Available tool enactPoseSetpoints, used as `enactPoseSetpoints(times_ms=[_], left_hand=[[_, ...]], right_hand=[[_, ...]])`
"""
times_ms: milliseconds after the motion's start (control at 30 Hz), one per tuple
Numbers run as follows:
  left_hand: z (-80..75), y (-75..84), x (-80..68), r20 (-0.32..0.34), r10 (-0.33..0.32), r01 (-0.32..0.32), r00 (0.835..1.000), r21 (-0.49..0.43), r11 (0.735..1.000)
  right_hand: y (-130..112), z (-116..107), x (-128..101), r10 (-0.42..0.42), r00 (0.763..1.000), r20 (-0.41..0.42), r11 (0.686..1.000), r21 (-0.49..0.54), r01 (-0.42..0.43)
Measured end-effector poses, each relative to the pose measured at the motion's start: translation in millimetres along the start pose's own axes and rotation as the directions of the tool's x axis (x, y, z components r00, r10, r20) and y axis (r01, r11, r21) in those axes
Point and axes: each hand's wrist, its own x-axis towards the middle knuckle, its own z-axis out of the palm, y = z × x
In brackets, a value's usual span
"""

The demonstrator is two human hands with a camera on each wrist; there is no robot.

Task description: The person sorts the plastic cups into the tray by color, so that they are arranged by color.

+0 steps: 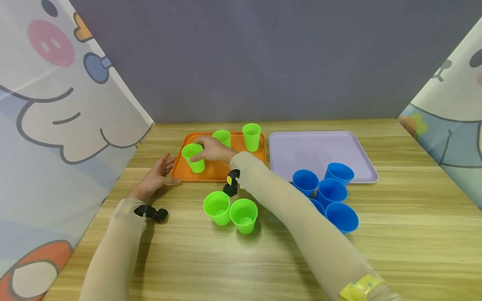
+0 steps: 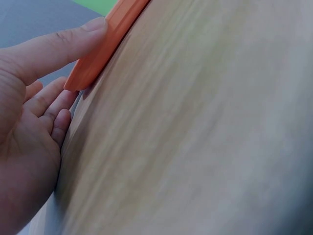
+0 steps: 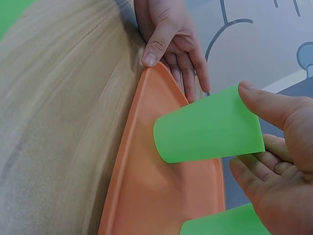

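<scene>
From the head view, the right hand grips a green cup at the orange tray's front-left corner, likely to seat it upright there. The left hand rests at the tray's left edge, seemingly steadying it.

The left wrist view shows straight fingers, the thumb pressing the tray rim.

In the right wrist view, thumb and fingers curl round the cup.
</scene>
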Motion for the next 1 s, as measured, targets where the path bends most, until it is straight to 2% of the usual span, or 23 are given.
enactPoseSetpoints(times_ms=[367, 567, 733, 1000], left_hand=[[0.3, -0.1, -2.2, -0.005, 0.003, -0.003, 1.000, 0.004, 1.000], [0.9, -1.4, -0.1, -0.010, 0.001, -0.001, 1.000, 0.005, 1.000], [0.7, -2.0, 0.6, -0.009, 0.002, -0.002, 1.000, 0.007, 1.000], [-0.4, -0.6, -0.7, -0.002, 0.008, -0.008, 1.000, 0.001, 1.000]], right_hand=[[1.4, 0.1, 0.8, 0.003, 0.999, 0.034, 0.999, 0.037, -0.004], [0.2, -2.3, -1.1, 0.008, 0.999, 0.047, 1.000, 0.024, -0.009], [-2.4, -11.5, -4.8, 0.016, 0.998, 0.058, 1.000, -0.010, -0.015], [-7.6, -31.6, -19.9, -0.039, 0.997, 0.072, 0.999, -0.009, 0.040]])
